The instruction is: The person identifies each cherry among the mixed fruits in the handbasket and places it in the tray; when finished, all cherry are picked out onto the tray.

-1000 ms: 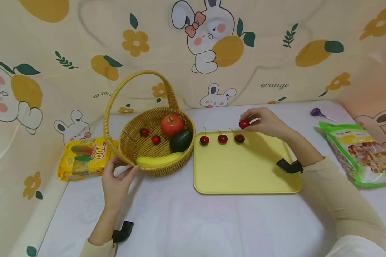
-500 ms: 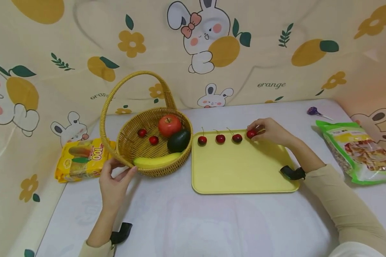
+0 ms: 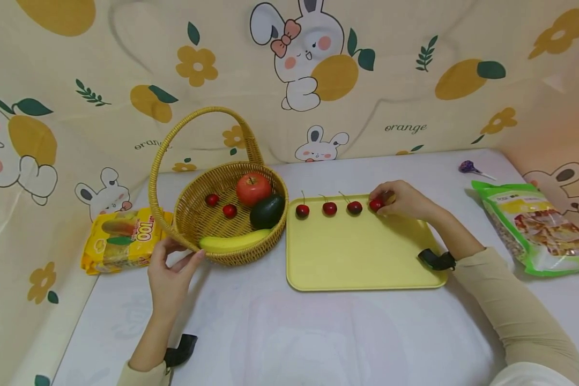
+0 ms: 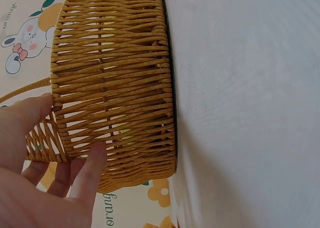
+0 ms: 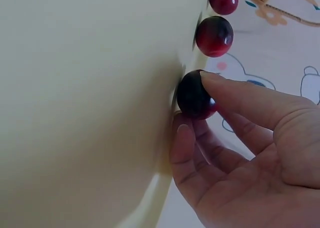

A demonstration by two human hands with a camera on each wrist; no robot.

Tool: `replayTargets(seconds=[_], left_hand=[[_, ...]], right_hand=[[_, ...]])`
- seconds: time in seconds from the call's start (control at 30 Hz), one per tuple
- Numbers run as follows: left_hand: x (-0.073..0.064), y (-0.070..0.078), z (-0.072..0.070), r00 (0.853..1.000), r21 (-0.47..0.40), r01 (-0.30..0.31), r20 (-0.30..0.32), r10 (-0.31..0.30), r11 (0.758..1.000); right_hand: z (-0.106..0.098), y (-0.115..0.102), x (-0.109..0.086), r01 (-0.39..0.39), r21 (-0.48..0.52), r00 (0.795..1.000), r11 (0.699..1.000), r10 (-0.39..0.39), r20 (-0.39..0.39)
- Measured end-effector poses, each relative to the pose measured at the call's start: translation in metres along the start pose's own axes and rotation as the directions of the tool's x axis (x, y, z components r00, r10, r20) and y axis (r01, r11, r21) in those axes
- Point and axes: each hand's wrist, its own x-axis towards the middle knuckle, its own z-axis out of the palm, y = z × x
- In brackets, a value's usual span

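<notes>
My right hand (image 3: 401,202) pinches a dark red cherry (image 5: 194,95) between thumb and fingers, down at the back edge of the yellow tray (image 3: 357,257). Left of it, three cherries with stems (image 3: 329,208) lie in a row along that edge. My left hand (image 3: 170,276) grips the wicker basket (image 4: 115,88) at the near left, where the handle meets the rim, thumb and fingers on either side. Inside the basket are a red apple (image 3: 253,188), a dark green avocado (image 3: 267,212), a yellow banana (image 3: 234,242) and two cherries (image 3: 229,210).
A yellow snack package (image 3: 120,238) lies left of the basket, partly behind its handle. To the right of the tray is a green-edged food bag (image 3: 535,225), with a wrapped lollipop (image 3: 469,166) behind it. A printed cloth backdrop (image 3: 391,75) rises behind the white table.
My right hand has come down and slightly right with the cherry, from above the tray's back edge to the end of the row. The left hand keeps its grip on the basket.
</notes>
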Motion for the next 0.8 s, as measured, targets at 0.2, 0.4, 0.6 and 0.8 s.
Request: replayTargets(seconds=[0.2,0.4,0.6,0.8], left_hand=[[0.001,-0.002,0.001,1.000,-0.004,0.013,0.001,-0.013,1.000],[-0.001,-0.001,0.004,1.000,-0.009,0.024,-0.001,-0.024,1.000],[0.000,0.019,0.007,1.000,-0.003,0.019,0.009,-0.019,1.000],[0.000,0.031,0.004,0.999,0.016,0.032,0.009,-0.032,0.999]], right_hand=[[-0.010,-0.009,-0.006,0.007,-0.020,1.000,1.000,-0.006,0.019],[-0.039,-0.050,0.002,0.078,-0.071,0.996,0.994,-0.080,-0.025],[-0.031,-0.123,0.053,0.261,0.028,0.965,0.965,-0.261,0.002],[0.015,-0.195,0.122,0.371,0.139,0.909,0.918,-0.390,0.148]])
